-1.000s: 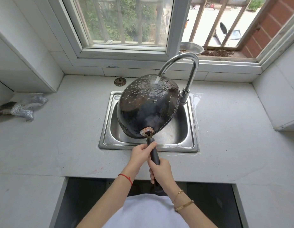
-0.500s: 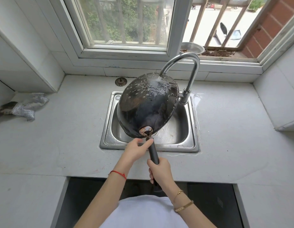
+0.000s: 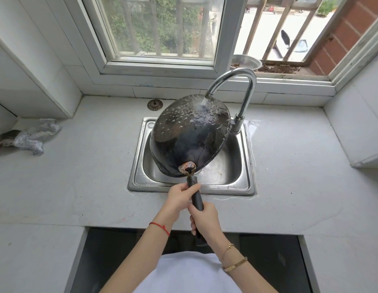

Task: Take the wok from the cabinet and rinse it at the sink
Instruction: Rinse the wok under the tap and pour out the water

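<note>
A black wok (image 3: 190, 136) is held upside down and tilted over the steel sink (image 3: 245, 182), its blackened underside facing me. Water runs from the curved chrome faucet (image 3: 245, 85) onto the wok's far rim and beads across the surface. Both hands hold the black handle (image 3: 197, 198). My left hand (image 3: 180, 196) grips it near the wok's riveted bracket. My right hand (image 3: 205, 218) grips it lower down, toward the counter's front edge.
A grey stone counter (image 3: 78, 172) surrounds the sink. A silvery scouring cloth (image 3: 33, 137) lies at the far left. A round drain strainer (image 3: 155, 104) sits behind the sink, below the window sill. A puddle (image 3: 252, 127) lies right of the faucet base. A dark cabinet opening (image 3: 112, 256) is below.
The wok has tilted a little further over under the stream. My left hand let go for a moment and has closed on the handle again.
</note>
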A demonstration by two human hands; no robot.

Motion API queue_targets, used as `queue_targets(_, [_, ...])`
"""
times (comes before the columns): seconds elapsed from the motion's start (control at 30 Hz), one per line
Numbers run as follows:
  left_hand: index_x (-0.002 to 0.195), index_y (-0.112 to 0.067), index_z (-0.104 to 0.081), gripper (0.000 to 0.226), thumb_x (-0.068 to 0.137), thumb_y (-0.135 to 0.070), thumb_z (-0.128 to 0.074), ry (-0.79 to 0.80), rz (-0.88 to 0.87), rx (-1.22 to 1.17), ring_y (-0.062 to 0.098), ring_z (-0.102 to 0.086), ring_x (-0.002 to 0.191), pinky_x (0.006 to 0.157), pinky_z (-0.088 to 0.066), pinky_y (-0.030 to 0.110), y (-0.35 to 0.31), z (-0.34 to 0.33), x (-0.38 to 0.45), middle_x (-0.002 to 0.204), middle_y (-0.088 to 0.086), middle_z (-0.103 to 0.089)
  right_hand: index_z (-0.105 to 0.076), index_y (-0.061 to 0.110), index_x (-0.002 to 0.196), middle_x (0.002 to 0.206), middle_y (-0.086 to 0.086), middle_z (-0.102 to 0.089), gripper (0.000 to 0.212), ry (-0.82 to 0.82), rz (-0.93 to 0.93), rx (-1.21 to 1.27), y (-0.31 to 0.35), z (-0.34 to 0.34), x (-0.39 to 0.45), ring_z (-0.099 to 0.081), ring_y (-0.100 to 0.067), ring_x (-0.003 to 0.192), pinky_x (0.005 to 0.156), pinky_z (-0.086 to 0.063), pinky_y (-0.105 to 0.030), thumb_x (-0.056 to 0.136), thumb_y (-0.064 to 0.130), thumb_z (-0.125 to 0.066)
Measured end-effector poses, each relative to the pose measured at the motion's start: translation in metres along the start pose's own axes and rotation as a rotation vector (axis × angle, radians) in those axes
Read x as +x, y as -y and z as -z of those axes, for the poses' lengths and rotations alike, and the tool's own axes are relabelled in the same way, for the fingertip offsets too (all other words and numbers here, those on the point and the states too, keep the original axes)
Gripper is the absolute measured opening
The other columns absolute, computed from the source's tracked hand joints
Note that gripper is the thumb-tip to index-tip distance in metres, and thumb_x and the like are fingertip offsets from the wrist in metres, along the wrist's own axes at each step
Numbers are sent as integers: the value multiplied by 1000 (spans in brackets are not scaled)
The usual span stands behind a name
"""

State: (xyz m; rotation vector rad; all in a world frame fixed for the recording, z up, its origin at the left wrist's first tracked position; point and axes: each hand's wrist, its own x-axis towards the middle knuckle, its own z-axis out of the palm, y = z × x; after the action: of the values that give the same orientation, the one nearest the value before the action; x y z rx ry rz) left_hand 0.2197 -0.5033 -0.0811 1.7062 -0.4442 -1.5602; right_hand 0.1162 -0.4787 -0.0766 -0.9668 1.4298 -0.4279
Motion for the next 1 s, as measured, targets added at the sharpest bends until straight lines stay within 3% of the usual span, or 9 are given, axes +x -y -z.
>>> queue_targets(0.27, [105,-2,-72,28,89,-25,-70,-8,-35,-66,16,-65,89,76,-50,27,4,-1,-1,92,5,-74,-57,5,78,54,-7,-53,21,-4,27,-16,2,-1,-3,-49,-17,38,40,-45,-27,95,18,-58])
queue_targets(0.53, [86,-10,-75,16,86,-25,-73,0,-64,-95,22,-67,91,93,-53,40,10,2,2,87,6,-76,-57,5,78,54,-8,-52,23,-15,42,-43,3,-3,-5,-48,-15,35,38,-45,-26,96,20,-58])
queue_targets(0.77, [87,-1,-74,20,83,-20,-76,-43,-103,-74,23,-66,85,87,-57,41,12,2,2,84,12,-72,-56,5,79,55,-8,-53,18,-38,60,-132,-2,-3,-11,-48,-13,33,37,-44,-25,95,15,-55])
queue_targets(1.0, [89,-1,-69,16,90,-17,-68,43,-113,-193,19,-65,85,72,-55,21,22,9,-6,86,12,-69,-61,15,77,63,-5,-56,16,-120,142,-294,-9,-4,-14,-56,-20,52,54,-58,-40,91,22,-61])
